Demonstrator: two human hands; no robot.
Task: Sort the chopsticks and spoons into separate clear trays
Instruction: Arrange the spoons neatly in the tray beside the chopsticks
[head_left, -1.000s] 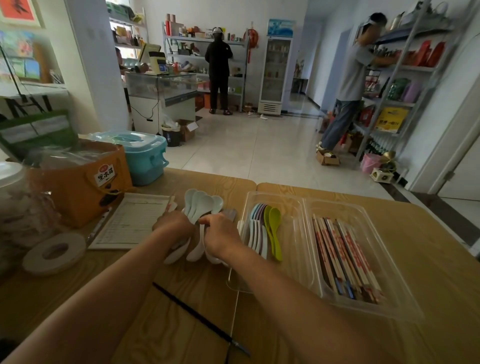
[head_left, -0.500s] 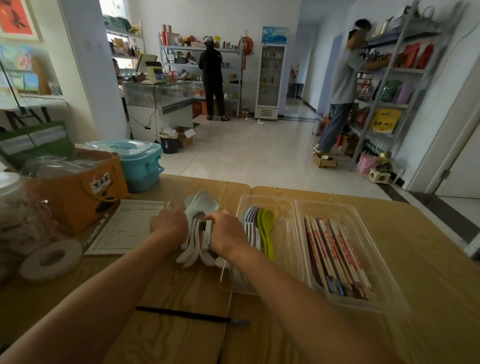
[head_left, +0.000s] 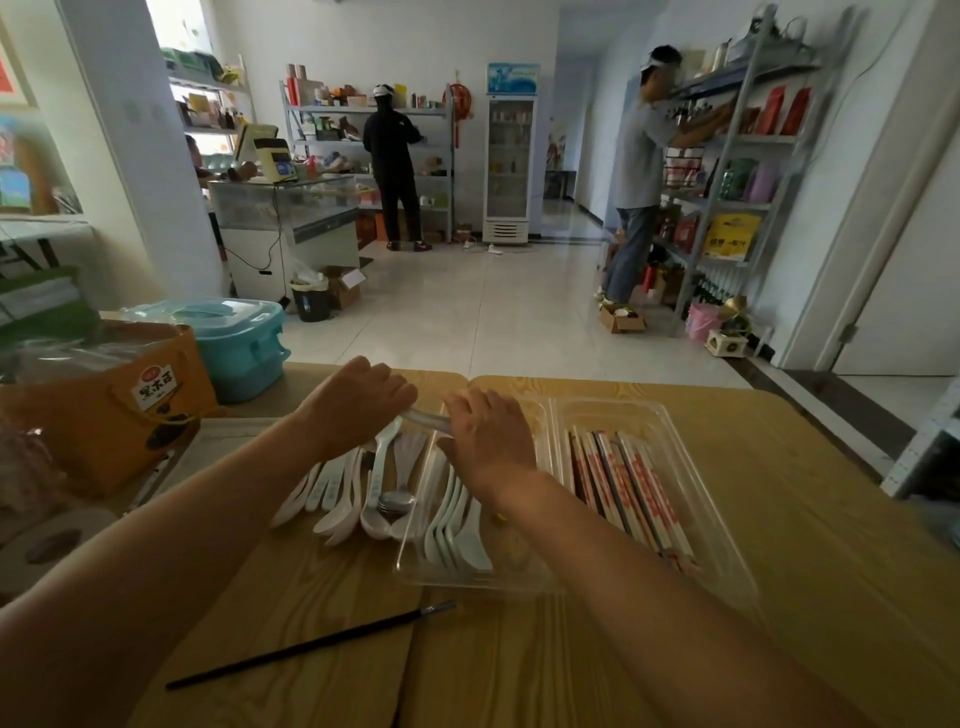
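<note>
The loose spoons (head_left: 358, 488) lay fanned on the table (head_left: 805, 519), at nine o'clock of the spoon tray (head_left: 511, 564), bowls toward the wearer. The left hand (head_left: 358, 402) was curled over their far ends, and the right hand (head_left: 491, 447), at its three o'clock, pinched a pale piece running between the two, seemingly a handle from that bunch. More white spoons sat in the tray. At its three o'clock the chopstick tray (head_left: 691, 499) held the chopsticks (head_left: 623, 483). The step looked like gathering the bunch. Next it would need lifting as one and lowering into the spoon tray. A black chopstick (head_left: 311, 644) at seven o'clock remained unsorted. The table was pale wood; beyond it, tiled floor and stocked shelves (head_left: 737, 156).
</note>
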